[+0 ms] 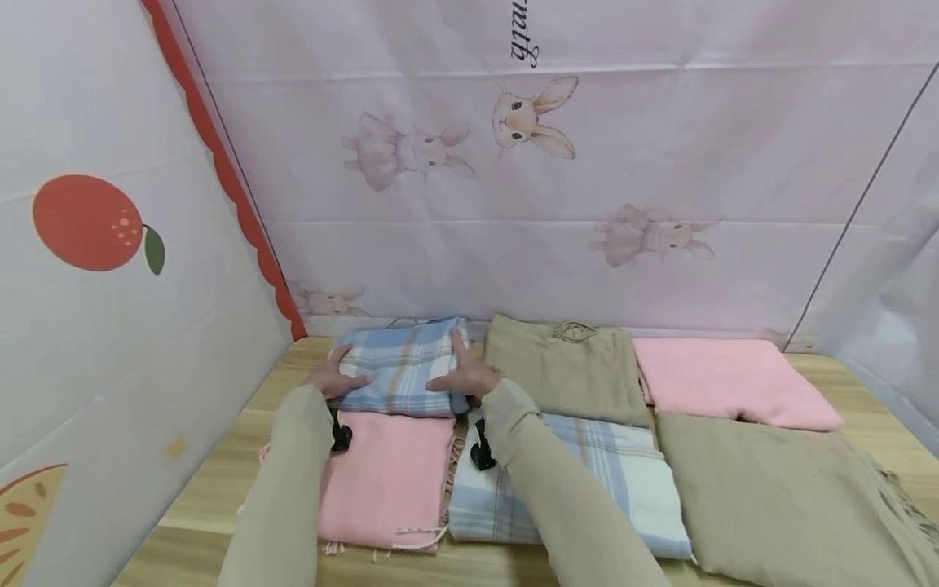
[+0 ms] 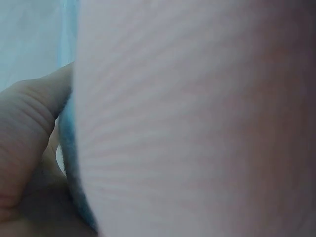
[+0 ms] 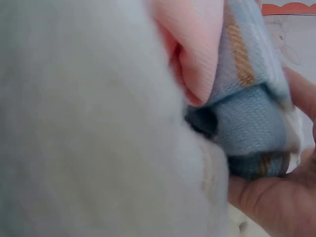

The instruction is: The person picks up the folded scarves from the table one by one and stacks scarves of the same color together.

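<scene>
A folded blue and white plaid scarf with tan stripes lies in the back row at the left. My left hand rests at its left edge, thumb spread over the top. At the right edge my right hand touches it, thumb on the cloth and fingers reaching along the side. The right wrist view shows thumb and fingers spread around the layered folded end of the plaid scarf. In the left wrist view, pale pink cloth fills most of the picture and hides much of the left hand.
A pink folded scarf and another plaid one lie in front, partly under my forearms. To the right are a khaki scarf, a pink one and a large khaki one. A printed backdrop stands behind the wooden table.
</scene>
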Demonstrator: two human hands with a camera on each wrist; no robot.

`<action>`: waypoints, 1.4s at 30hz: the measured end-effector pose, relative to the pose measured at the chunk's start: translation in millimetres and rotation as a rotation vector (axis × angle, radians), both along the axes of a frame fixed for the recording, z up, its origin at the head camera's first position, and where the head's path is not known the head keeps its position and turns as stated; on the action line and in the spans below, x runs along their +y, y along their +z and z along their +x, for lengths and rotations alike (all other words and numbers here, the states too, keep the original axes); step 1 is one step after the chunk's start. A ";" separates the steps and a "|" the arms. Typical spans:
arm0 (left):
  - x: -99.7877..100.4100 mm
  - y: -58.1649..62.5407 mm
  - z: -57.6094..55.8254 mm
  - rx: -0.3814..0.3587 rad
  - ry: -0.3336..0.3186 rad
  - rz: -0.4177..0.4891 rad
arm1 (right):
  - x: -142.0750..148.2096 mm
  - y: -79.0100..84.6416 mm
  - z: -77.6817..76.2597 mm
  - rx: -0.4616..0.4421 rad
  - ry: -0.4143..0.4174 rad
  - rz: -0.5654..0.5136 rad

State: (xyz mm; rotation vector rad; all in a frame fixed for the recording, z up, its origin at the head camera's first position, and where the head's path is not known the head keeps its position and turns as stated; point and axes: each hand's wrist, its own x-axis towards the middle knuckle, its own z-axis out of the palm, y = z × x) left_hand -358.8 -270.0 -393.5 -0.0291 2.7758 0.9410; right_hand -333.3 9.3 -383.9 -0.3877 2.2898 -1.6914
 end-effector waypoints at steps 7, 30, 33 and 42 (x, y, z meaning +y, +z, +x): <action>2.1 -0.6 0.1 -0.002 0.003 0.017 | 1.6 -2.2 -3.4 0.001 0.049 0.025; -14.4 0.0 -1.0 -0.001 -0.078 0.065 | -2.3 -3.7 -4.7 0.061 0.136 0.253; -18.4 1.1 1.5 -0.002 -0.124 0.078 | -1.8 -5.4 -4.6 0.065 0.143 0.264; -22.0 -2.1 2.9 0.012 -0.188 0.234 | 1.0 -8.3 -7.3 0.097 0.148 0.279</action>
